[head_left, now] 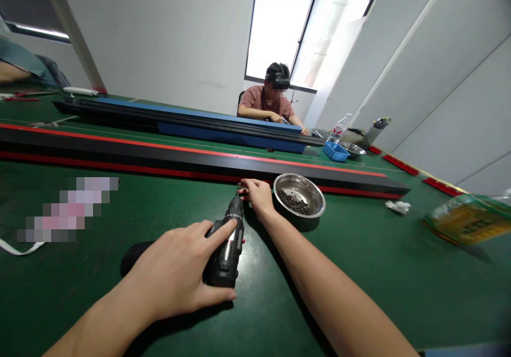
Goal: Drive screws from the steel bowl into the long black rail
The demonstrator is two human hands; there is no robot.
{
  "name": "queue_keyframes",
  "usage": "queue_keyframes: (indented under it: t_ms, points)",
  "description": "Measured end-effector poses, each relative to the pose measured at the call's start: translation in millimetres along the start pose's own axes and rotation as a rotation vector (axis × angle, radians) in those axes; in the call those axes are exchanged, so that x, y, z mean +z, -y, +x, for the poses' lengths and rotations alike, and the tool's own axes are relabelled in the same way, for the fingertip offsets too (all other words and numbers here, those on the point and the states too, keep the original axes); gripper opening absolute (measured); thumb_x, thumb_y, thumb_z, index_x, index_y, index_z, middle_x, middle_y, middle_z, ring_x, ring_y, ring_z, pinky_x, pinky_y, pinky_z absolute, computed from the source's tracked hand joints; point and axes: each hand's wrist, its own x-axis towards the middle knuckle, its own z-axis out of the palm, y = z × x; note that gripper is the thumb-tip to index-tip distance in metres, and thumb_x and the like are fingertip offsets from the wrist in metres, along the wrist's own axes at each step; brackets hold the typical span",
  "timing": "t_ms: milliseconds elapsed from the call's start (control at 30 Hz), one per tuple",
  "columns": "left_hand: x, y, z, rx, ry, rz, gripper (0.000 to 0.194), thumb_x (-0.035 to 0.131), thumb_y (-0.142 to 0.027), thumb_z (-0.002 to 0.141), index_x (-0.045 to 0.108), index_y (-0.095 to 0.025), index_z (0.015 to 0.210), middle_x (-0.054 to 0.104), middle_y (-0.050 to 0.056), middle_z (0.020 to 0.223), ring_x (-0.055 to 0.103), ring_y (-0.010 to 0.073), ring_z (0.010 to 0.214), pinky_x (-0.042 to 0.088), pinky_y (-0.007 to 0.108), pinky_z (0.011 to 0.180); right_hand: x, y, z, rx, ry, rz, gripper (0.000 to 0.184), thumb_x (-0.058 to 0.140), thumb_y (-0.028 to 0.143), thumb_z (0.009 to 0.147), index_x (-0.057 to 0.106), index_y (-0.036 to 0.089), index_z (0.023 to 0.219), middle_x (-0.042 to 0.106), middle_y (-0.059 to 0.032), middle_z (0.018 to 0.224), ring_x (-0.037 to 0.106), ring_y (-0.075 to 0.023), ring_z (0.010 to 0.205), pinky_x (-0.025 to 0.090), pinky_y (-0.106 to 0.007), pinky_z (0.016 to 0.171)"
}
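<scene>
My left hand [175,266] is wrapped round a black cordless drill [225,256] that lies low over the green table, its bit aimed away from me. At the bit's tip, the fingers of my right hand [257,196] are bent together beside the long black beam with red edges [159,157]. Whatever those fingers hold is too small to make out. Just right of that hand stands a steel bowl [320,204] with many small dark screws [293,201] in it.
Behind the beam lie long blue and black profiles [231,133], with a person [265,101] seated beyond. At the right are a blue basket [336,152], a plastic bottle [339,129], crumpled tissue [398,207] and a yellow-green bag [471,221]. Another person's sleeve [27,61] shows far left.
</scene>
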Motion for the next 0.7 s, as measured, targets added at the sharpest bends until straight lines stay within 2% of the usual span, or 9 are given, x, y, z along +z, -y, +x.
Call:
queue_keyframes:
  t_ms: [300,500,700]
  points:
    - [1.1,1.8,0.8,0.008,-0.003,0.012,0.107,0.073,-0.079,0.074,0.034,-0.04,0.167,0.07,0.011,0.134,0.073,0.0364,0.111,0.06,0.053,0.098,0.1,1.3,-2.5,-0.029,0.01,0.025,0.021,0.059,0.023,0.096,0.077,0.014,0.093,0.078,-0.0083,0.092,0.075,-0.0146,0.068,0.057,-0.02,0.052]
    - [1.7,2.1,-0.1,0.006,0.0,0.016,0.108,0.073,-0.08,0.074,0.032,-0.042,0.167,0.07,0.01,0.134,0.073,0.0361,0.11,0.06,0.055,0.097,2.5,-3.9,-1.6,-0.05,-0.052,-0.012,0.03,0.05,0.03,0.104,0.073,0.014,0.096,0.074,-0.0062,0.083,0.069,-0.0123,0.057,0.054,-0.02,0.045]
    - [1.6,2.2,-0.3,0.003,0.005,0.021,0.108,0.072,-0.081,0.074,0.031,-0.042,0.167,0.069,0.01,0.135,0.073,0.0362,0.111,0.06,0.054,0.096,2.7,-4.8,-1.7,-0.064,-0.034,-0.011,0.031,0.052,0.031,0.105,0.075,0.013,0.095,0.076,-0.008,0.085,0.07,-0.0124,0.06,0.053,-0.018,0.046]
